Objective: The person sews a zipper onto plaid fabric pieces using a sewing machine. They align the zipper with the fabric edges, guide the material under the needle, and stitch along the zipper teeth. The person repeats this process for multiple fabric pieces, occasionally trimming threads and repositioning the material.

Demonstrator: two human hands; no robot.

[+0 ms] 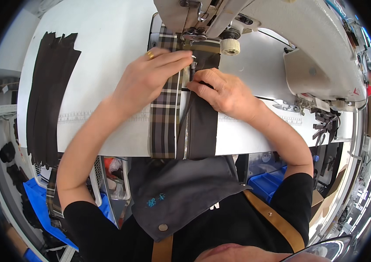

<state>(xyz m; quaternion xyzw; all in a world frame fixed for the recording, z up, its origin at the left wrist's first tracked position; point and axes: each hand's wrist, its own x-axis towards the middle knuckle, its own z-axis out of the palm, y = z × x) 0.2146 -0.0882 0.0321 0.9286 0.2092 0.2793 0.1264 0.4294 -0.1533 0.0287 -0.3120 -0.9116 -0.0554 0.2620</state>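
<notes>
Under the sewing machine's presser foot lies plaid fabric beside dark brown fabric, with a metal zipper along the dark piece. My left hand rests over the plaid strip, fingers stretched toward the top of the zipper just below the foot, open; a gold ring is on one finger. My right hand is closed in a pinch on the zipper and dark fabric edge, a little lower and to the right. Its fingertips partly hide what they grip.
A stack of dark fabric strips lies at the left of the white table. The machine body spans the upper right. Small tools sit at right. Blue bins and a basket with small items are below the edge.
</notes>
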